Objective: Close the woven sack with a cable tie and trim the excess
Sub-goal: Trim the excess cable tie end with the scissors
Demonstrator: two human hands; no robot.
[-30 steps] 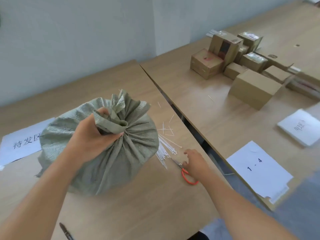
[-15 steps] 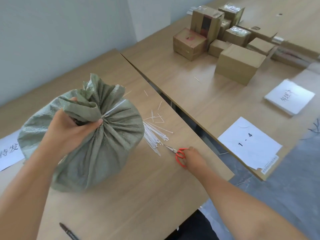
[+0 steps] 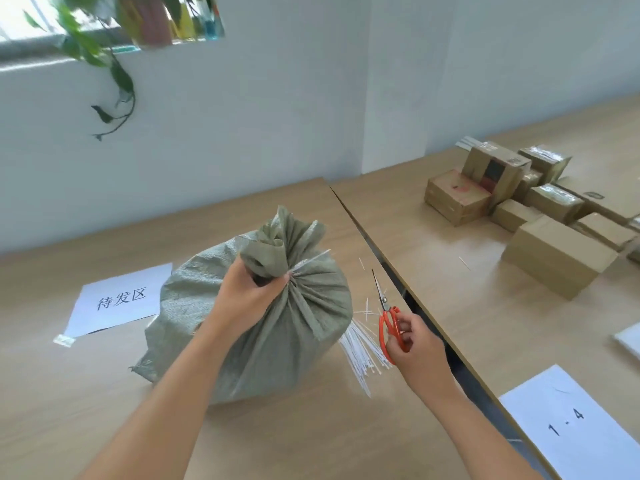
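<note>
A grey-green woven sack (image 3: 277, 334) stands on the wooden table, its mouth bunched into a neck. My left hand (image 3: 247, 294) grips that neck from the left. A white cable tie (image 3: 311, 260) circles the neck, and its free tail sticks out up and to the right. My right hand (image 3: 414, 341) holds red-handled scissors (image 3: 386, 310) just right of the sack, blades shut and pointing up, apart from the tie. A bundle of spare white cable ties (image 3: 360, 351) lies on the table beside the sack's right side.
A paper sheet with printed characters (image 3: 117, 303) lies left of the sack. A gap (image 3: 391, 275) separates this table from the one on the right, which carries several cardboard boxes (image 3: 557, 258) and a sheet marked "1 - 4" (image 3: 571, 424). Short white offcuts (image 3: 367, 308) lie near the scissors.
My right hand has taken the scissors off the table and lifted them, blades up, beside the sack. The left hand keeps its grip on the neck. The view has tilted upward.
</note>
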